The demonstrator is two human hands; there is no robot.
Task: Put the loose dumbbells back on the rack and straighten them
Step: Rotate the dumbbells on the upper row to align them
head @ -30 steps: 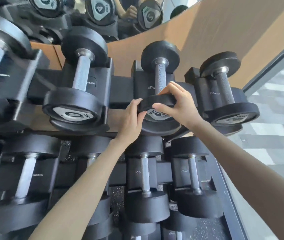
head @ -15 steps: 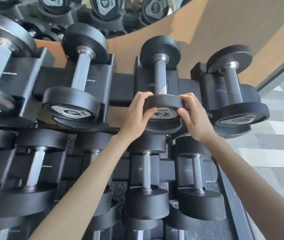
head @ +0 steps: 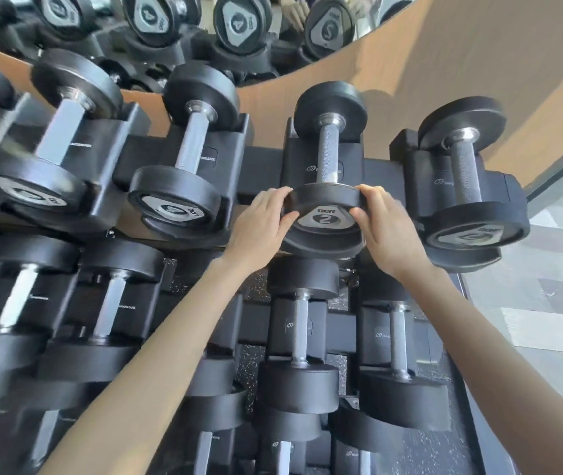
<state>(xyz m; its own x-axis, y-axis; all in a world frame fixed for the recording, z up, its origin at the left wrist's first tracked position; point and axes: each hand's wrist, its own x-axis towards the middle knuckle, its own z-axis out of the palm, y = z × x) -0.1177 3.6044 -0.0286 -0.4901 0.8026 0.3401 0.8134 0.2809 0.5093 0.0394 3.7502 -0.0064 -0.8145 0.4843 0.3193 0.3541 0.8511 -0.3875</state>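
My left hand [head: 259,224] and right hand [head: 386,231] grip the round matte-rubber near head of the 2 dumbbell [head: 326,198], fingers curled over its rim. Its knurled steel handle lies in the top-row rack [head: 263,173] cradle. Right neighbour dumbbell [head: 468,186] at 3 o'clock, left neighbour dumbbell [head: 184,176] at 9, narrow gaps either side.

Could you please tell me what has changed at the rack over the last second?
The right hand slid from the top of the dumbbell marked 2 to its right side, and with the left hand turned the label level. The dumbbell stayed in its cradle, still gripped.
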